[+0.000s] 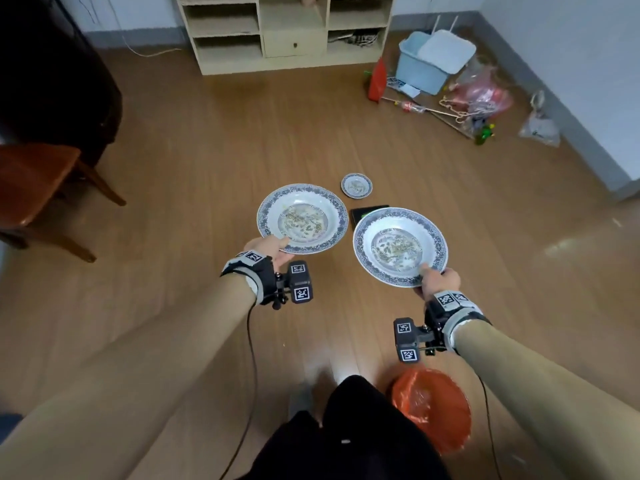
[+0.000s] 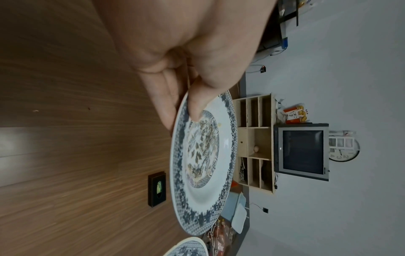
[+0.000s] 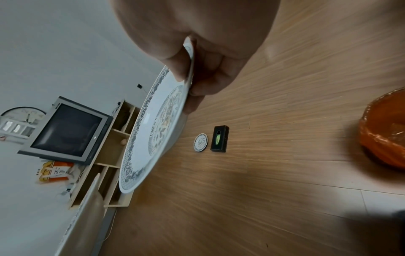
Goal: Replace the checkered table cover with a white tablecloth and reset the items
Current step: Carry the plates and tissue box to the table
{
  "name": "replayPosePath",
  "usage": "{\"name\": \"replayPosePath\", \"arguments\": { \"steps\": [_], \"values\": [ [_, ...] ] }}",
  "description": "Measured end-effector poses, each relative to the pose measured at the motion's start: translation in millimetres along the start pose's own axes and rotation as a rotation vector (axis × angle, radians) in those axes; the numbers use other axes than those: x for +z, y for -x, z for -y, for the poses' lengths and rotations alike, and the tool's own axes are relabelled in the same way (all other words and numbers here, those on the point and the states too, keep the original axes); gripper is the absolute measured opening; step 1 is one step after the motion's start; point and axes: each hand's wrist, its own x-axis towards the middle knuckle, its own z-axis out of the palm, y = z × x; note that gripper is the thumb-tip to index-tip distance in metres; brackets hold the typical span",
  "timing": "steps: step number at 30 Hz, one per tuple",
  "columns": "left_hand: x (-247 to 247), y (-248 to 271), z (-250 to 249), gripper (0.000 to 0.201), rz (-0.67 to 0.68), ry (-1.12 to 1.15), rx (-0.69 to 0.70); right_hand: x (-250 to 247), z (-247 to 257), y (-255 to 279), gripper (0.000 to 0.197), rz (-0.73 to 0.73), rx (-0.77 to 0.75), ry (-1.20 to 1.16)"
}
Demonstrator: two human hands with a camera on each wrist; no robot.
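Observation:
My left hand (image 1: 268, 249) pinches the near rim of a large blue-and-white patterned plate (image 1: 302, 218), thumb on top and fingers beneath, and holds it above the wooden floor. In the left wrist view the left hand (image 2: 186, 110) and that plate (image 2: 203, 162) fill the middle. A second matching plate (image 1: 400, 247) is pinched at its near rim by my right hand (image 1: 437, 279). The right wrist view shows the right hand (image 3: 188, 81) on this second plate (image 3: 153, 131). A small matching saucer (image 1: 356, 185) and a black box (image 1: 360, 213) lie on the floor beyond. No table or tablecloth is in view.
A wooden chair (image 1: 38, 188) stands at the left. An orange-lined bin (image 1: 433, 407) sits by my right leg. A beige shelf unit (image 1: 287, 32) lines the far wall, with a blue tub (image 1: 429, 60) and scattered clutter (image 1: 478, 102) at the far right.

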Motion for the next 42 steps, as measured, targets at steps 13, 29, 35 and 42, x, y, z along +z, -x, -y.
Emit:
{"name": "replayPosePath", "arguments": {
  "steps": [13,29,35,42],
  "values": [
    [135,-187,-160,0.005,-0.011,-0.23,-0.053,144,130,-177,0.031,-0.057,0.134,-0.066],
    [288,-380,-381,0.031,0.063,-0.442,-0.04,288,325,-352,0.039,-0.116,0.202,-0.088],
    [373,-479,-458,0.03,0.132,-0.473,-0.069,343,375,-420,0.043,-0.228,0.246,-0.124],
    [489,-557,-538,0.018,0.245,-0.567,-0.097,391,436,-457,0.039,-0.396,0.297,-0.266]
  ]
}}
